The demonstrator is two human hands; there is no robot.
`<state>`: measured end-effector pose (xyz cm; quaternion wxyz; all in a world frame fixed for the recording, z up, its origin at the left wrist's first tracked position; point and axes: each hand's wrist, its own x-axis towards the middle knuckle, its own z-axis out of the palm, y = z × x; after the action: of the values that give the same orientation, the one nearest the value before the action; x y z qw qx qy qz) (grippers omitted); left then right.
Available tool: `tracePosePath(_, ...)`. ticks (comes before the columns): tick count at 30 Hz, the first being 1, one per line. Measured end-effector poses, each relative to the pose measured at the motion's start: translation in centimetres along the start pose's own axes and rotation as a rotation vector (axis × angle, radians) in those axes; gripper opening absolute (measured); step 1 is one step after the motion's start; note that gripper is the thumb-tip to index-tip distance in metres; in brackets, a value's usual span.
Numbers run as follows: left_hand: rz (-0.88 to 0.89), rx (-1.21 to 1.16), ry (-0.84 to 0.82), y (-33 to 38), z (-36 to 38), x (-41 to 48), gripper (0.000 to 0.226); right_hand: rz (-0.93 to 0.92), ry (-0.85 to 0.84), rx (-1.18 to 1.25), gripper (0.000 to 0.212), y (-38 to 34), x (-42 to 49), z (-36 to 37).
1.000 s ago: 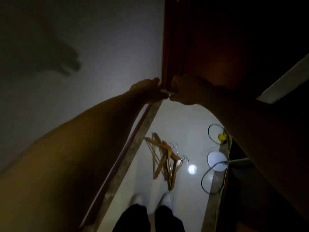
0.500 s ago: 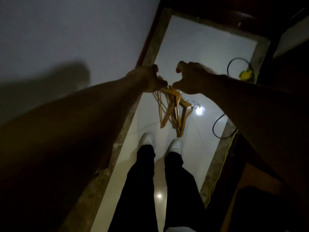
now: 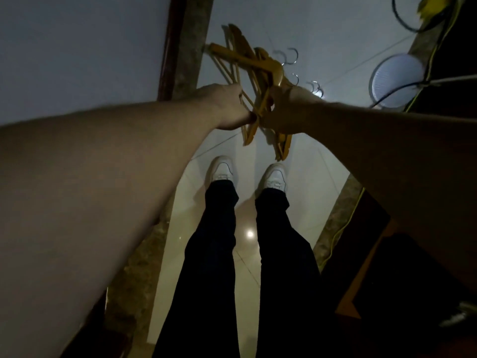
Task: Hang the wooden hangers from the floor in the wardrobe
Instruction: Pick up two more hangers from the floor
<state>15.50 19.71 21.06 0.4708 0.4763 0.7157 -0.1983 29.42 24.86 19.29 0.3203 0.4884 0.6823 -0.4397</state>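
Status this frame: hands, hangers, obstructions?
Left hand and right hand over the pile of tan wooden hangers, grip unclear. Pile on the white tile floor. Black cable to the right, apart.

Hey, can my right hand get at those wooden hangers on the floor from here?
Probably yes. The right hand is over the near end of the wooden hangers, nothing lies between, and the left hand sits beside it. Contact cannot be told.

A heap of wooden hangers (image 3: 247,60) lies criss-crossed on the pale tiled floor (image 3: 309,177), yellow-brown, with curved shoulders and thin crossbars. One end reaches the darker stone border (image 3: 191,47). Their silver metal hooks (image 3: 297,56) fan out on the far side; the pile's middle is hidden.
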Motion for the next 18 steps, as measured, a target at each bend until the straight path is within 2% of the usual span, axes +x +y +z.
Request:
tracePosePath(6,0.015,0.013,-0.047,-0.2,5.4,7.5,0.077,0.111,-0.064,0.123,0.05,2.7,7.2,5.3)
tracePosePath(11,0.008,0.021,-0.064,-1.4,10.1,14.5,0.074,0.09,-0.043,0.148,0.039,6.0,12.5,9.3)
tracePosePath(16,0.052,0.025,-0.082,-1.5,14.7,21.7,0.06,0.167,-0.018,0.272,0.044,10.9,19.9,14.5)
tracePosePath(18,0.049,0.015,-0.085,-1.4,16.5,24.4,0.064,0.184,-0.014,0.283,0.043,12.8,22.2,16.0)
